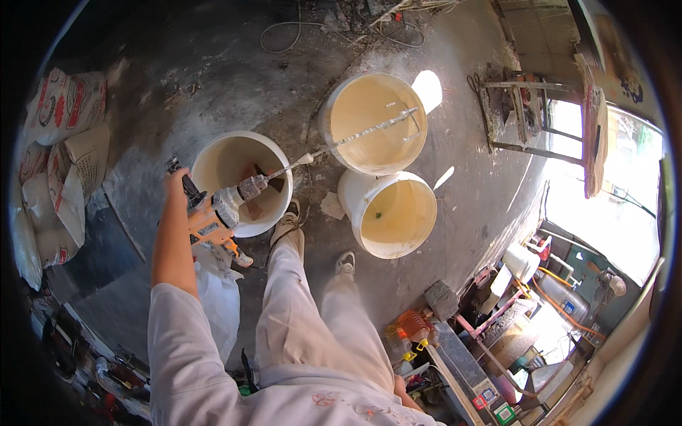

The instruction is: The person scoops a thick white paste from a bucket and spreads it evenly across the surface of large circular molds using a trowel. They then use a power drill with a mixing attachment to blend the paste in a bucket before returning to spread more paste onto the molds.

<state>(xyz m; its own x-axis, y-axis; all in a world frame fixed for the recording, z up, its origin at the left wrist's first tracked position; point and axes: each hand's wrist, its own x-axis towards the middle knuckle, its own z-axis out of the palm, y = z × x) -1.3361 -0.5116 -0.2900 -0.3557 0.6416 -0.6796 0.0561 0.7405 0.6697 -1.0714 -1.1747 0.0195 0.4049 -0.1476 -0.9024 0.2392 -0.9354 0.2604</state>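
My left hand [176, 183] is closed round the black side handle of an orange electric mixing drill [210, 221]. Its spiral-shaft mixing paddle [367, 130] reaches to the right, its wire end over a white bucket [326, 114] with a pale yellowish content. Under the drill's chuck stands a second white bucket [197, 160] with brown pieces inside. A third white bucket [349, 194], holding yellowish liquid with a small green spot, stands just below the first. At the bottom edge only part of my right forearm shows beside my hip; the right hand is hidden.
Printed sacks [80, 106] are piled at the left, and a white plastic sack [218, 303] lies beside my leg. A concrete block [441, 300], bottles of orange liquid [415, 326] and a compressor tank [570, 301] are at the lower right. A cable [265, 40] lies on the floor at the top.
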